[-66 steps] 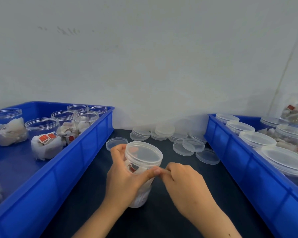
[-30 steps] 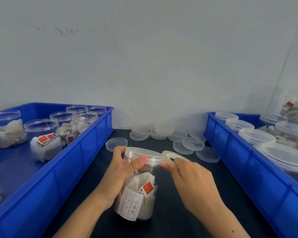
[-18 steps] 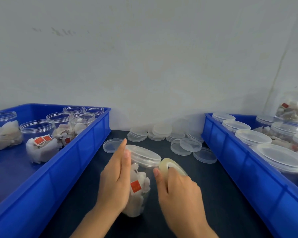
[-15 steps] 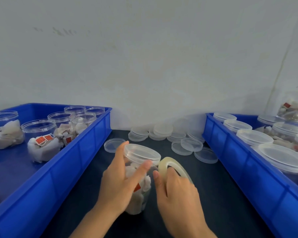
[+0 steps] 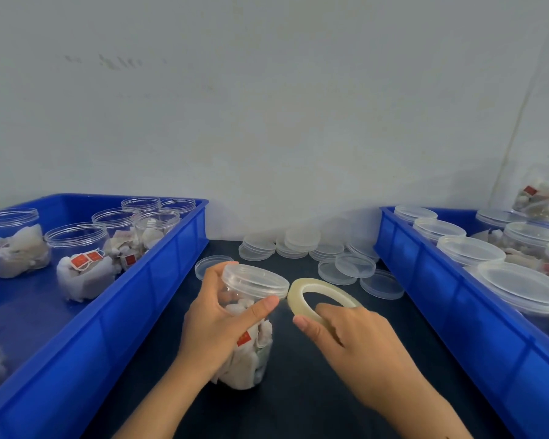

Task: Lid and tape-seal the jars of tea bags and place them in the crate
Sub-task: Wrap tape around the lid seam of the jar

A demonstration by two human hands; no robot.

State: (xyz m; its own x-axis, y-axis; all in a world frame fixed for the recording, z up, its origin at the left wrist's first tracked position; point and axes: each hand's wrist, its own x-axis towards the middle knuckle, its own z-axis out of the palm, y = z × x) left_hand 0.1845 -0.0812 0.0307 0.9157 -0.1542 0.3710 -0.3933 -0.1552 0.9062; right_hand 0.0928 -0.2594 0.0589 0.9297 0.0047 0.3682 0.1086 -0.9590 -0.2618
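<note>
The left hand (image 5: 217, 324) is gripping the lidded jar (image 5: 251, 324) upright on the worktop (image 5: 298, 403) while the right hand (image 5: 355, 346), fingers clamped on the tape roll (image 5: 322, 297), has pulled it slightly away from the lid, so sealing is continuing.

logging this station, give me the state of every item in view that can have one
Clear plastic jar of tea bags in hand: lidded, tilted, gripped by the left hand.
Translucent roll of tape: held by the right hand, beside the jar's lid.
Open clear jars in the left blue crate: unlidded, holding tea bags.
Clear jars in the right blue crate: lidded.
Loose clear round lids: partly stacked on the dark table.
</note>
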